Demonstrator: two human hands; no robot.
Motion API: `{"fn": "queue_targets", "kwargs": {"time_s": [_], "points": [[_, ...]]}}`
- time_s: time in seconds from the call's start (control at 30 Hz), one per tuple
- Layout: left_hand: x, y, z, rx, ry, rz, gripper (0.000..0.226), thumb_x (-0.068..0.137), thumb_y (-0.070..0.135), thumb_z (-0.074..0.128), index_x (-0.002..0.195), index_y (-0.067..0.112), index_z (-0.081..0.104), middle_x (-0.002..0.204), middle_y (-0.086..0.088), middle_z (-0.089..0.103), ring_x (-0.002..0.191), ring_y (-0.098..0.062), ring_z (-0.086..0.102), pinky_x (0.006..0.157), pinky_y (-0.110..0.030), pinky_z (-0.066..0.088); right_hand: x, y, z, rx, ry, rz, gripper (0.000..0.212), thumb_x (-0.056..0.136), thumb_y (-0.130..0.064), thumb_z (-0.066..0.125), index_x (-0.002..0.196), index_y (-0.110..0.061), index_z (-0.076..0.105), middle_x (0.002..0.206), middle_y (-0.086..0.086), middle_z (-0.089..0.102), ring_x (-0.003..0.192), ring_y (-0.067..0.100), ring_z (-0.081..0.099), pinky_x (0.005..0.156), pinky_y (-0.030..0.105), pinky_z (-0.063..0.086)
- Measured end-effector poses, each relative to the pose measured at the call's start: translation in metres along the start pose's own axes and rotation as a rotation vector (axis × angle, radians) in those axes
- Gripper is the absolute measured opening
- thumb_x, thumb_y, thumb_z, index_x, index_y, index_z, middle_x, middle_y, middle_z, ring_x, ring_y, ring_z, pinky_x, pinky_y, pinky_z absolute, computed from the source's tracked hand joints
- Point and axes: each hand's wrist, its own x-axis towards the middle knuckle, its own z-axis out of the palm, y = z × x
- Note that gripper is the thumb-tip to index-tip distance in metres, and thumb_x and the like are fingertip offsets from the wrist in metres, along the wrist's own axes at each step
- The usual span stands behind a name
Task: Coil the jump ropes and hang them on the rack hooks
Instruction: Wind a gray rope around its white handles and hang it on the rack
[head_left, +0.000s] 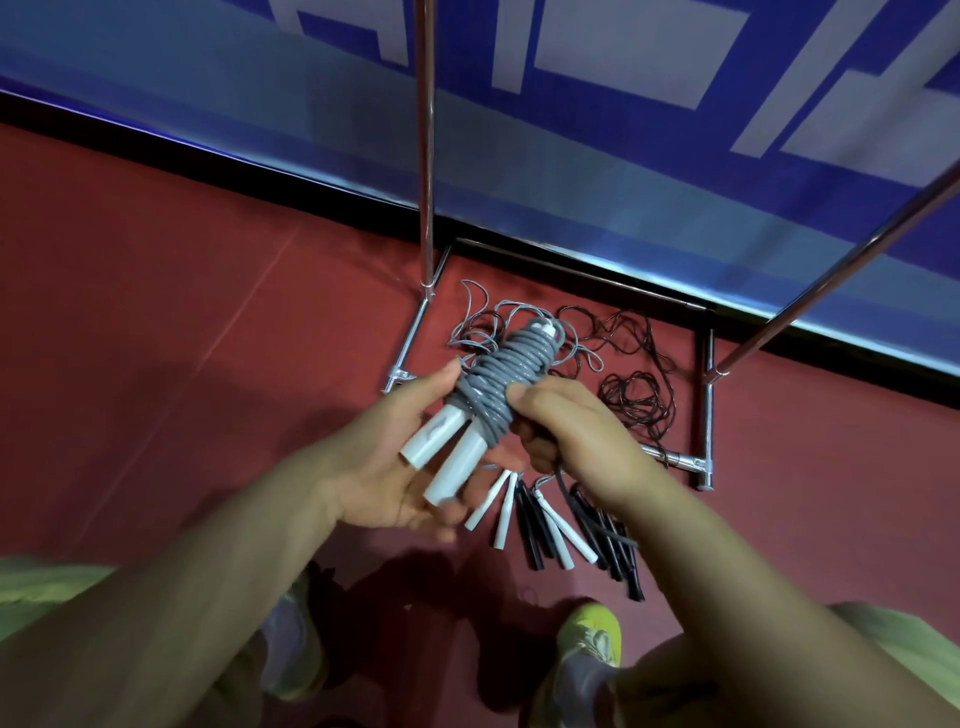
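A grey jump rope (511, 371) is wound tightly round its two white handles (452, 457), held at chest height over the floor. My left hand (395, 462) cradles the handles from below, thumb pressed on the coil's left side. My right hand (566, 431) grips the coil's right side, fingers curled round the grey cord, and a dark cord hangs down from it. On the red floor below lie several more ropes: tangled grey and black cords (631, 364) and a row of white and black handles (550, 525). No hooks are in view.
The metal rack's base frame (704, 410) surrounds the floor ropes, with one upright pole (426, 156) at left and a slanted pole (841, 270) at right. A blue and white banner wall (571, 130) stands behind. My two shoes (589, 649) are at the bottom.
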Motion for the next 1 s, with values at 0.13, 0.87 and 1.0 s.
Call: {"fn": "queue_targets", "kwargs": {"time_s": [0.13,0.87,1.0], "points": [[0.002,0.002,-0.004,0.111,0.011,-0.025,0.078,0.063,0.079,0.035,0.085,0.010,0.064,0.049,-0.003,0.043,0.036,-0.014,0.038,0.041,-0.016,0.022,0.000,-0.004,-0.006,-0.206,-0.067,0.058,0.043,0.096,-0.039,0.052,0.064,-0.011,0.055,0.043,-0.010,0.043,0.039,0.007,0.031,0.040,0.017,0.025],[0.016,-0.012,-0.010,0.931,0.747,0.383,0.046,0.064,0.064,0.068,0.089,0.025,0.065,0.085,0.004,0.067,0.083,-0.016,0.063,0.076,-0.034,0.049,0.006,0.004,-0.007,-0.024,0.093,0.317,0.050,0.087,-0.051,0.058,0.102,-0.004,0.065,0.064,-0.003,0.035,0.040,0.006,0.031,0.042,0.022,0.042],[0.018,-0.016,-0.010,0.960,0.770,0.453,0.040,0.066,0.044,0.081,0.094,0.023,0.061,0.085,0.013,0.065,0.079,-0.003,0.061,0.071,-0.030,0.048,0.004,0.001,-0.001,0.091,0.121,0.283,0.027,0.090,-0.040,0.062,0.087,-0.014,0.061,0.066,-0.002,0.031,0.041,0.007,0.029,0.040,0.020,0.041]]}}
